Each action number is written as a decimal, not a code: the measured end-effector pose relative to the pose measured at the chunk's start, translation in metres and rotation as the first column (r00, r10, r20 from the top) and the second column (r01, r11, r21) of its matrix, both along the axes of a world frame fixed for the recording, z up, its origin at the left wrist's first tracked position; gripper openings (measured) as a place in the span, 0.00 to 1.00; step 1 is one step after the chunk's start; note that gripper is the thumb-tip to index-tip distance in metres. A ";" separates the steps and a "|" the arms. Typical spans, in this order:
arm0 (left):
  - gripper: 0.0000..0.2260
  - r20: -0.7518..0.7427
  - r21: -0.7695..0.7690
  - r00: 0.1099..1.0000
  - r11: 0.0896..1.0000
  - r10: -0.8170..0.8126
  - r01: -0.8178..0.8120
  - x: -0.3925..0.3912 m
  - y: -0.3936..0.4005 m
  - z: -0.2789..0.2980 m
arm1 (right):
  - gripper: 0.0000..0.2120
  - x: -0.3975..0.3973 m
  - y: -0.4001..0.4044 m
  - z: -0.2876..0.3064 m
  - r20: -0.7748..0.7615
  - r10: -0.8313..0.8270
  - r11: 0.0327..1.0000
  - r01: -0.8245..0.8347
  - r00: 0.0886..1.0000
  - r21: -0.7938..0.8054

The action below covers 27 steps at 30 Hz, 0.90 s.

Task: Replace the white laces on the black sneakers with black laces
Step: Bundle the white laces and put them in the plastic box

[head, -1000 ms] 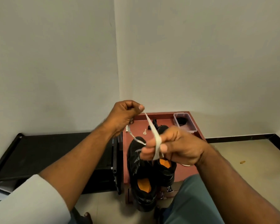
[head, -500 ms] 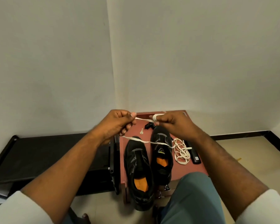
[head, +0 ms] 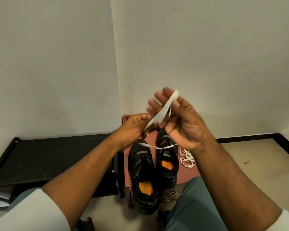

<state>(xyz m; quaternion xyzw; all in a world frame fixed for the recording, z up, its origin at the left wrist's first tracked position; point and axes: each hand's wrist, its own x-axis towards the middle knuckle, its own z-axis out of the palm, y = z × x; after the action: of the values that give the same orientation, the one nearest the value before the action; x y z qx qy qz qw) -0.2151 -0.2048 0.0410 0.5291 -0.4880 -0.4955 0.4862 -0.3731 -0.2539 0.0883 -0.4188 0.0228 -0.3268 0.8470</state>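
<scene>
Two black sneakers with orange insoles, the left one (head: pixel 143 174) and the right one (head: pixel 167 157), stand side by side on a small reddish-brown table (head: pixel 187 174); I see no laces in them. Above them I hold a white lace (head: pixel 167 105). My right hand (head: pixel 185 124) is raised, palm toward me, with the lace looped over its extended fingers. My left hand (head: pixel 132 129) pinches the same lace lower down, to the left. A loose strand (head: pixel 157 147) hangs across both shoes. No black lace is visible.
A second white lace (head: pixel 187 158) lies coiled on the table, right of the shoes. A long black bench (head: pixel 48 157) stands along the left wall. My knee in teal trousers (head: pixel 195 205) is at the table's front edge. White walls meet in a corner behind.
My right hand has risen and turned palm toward me, drawing the lace up over its fingers. My left hand stayed low, still pinching the lace.
</scene>
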 end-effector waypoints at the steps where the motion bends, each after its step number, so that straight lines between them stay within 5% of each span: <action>1: 0.17 -0.033 0.005 0.999 1.000 -0.003 0.003 -0.002 0.004 -0.003 | 0.12 0.002 -0.007 0.003 0.022 -0.126 0.992 0.126 0.992 0.023; 3: 0.18 -0.038 -0.006 0.999 1.000 -0.003 0.003 -0.001 0.013 -0.007 | 0.12 0.003 -0.021 0.005 -0.049 -0.317 0.947 0.313 0.947 -0.074; 5: 0.11 0.088 -0.023 0.996 1.000 -0.008 0.010 0.005 0.018 -0.008 | 0.13 -0.001 -0.034 -0.003 -0.270 -0.479 0.819 0.315 0.835 -0.479; 6: 0.09 0.176 -0.026 0.984 0.999 -0.015 0.020 0.010 0.020 -0.006 | 0.13 -0.005 -0.040 -0.009 -0.380 -0.553 0.702 0.169 0.742 -0.692; 8: 0.06 0.327 -0.037 0.945 0.999 0.012 0.000 0.023 0.020 -0.002 | 0.10 -0.011 -0.046 -0.022 -0.529 -0.629 0.497 -0.229 0.569 -0.837; 11: 0.05 0.428 -0.125 0.892 0.987 0.146 -0.102 0.043 0.014 0.011 | 0.08 -0.014 -0.041 -0.037 -0.738 -0.503 0.552 -0.490 0.449 -0.674; 14: 0.08 0.440 -0.185 0.879 0.977 0.182 -0.110 0.047 0.004 0.020 | 0.10 -0.013 -0.023 -0.042 -0.814 -0.088 0.784 -0.463 0.574 -0.412; 16: 0.07 0.354 -0.170 0.917 0.977 0.183 -0.129 0.042 0.000 0.018 | 0.13 -0.011 -0.009 -0.037 -0.647 0.212 0.886 -0.424 0.732 -0.189; 18: 0.06 0.209 -0.133 0.957 0.975 0.202 -0.177 0.034 0.000 0.010 | 0.14 -0.006 0.000 -0.027 -0.361 0.292 0.937 -0.341 0.886 -0.078; 21: 0.09 0.159 -0.062 0.976 0.988 0.147 -0.139 0.019 0.008 -0.002 | 0.13 0.006 0.001 -0.005 -0.004 0.022 1.000 -0.022 1.000 0.010; 23: 0.11 0.183 -0.016 0.980 0.996 0.084 -0.082 0.015 0.015 -0.004 | 0.13 0.011 -0.007 0.006 0.014 -0.193 0.979 0.193 0.981 -0.063; 25: 0.12 0.217 0.005 0.974 0.998 0.065 -0.068 0.018 0.023 -0.002 | 0.13 0.009 -0.022 0.009 -0.180 -0.402 0.856 0.298 0.898 -0.423; 27: 0.12 0.254 0.005 0.963 0.996 0.086 -0.090 0.027 0.028 0.006 | 0.13 0.004 -0.038 0.000 -0.401 -0.594 0.576 0.020 0.698 -0.817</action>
<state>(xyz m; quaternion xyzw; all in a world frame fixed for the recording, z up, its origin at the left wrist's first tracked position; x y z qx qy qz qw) -0.1879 -0.1768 0.0473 0.6133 -0.5181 -0.4057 0.4368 -0.3691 -0.2919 0.0885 -0.8067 0.2483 -0.2932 0.4491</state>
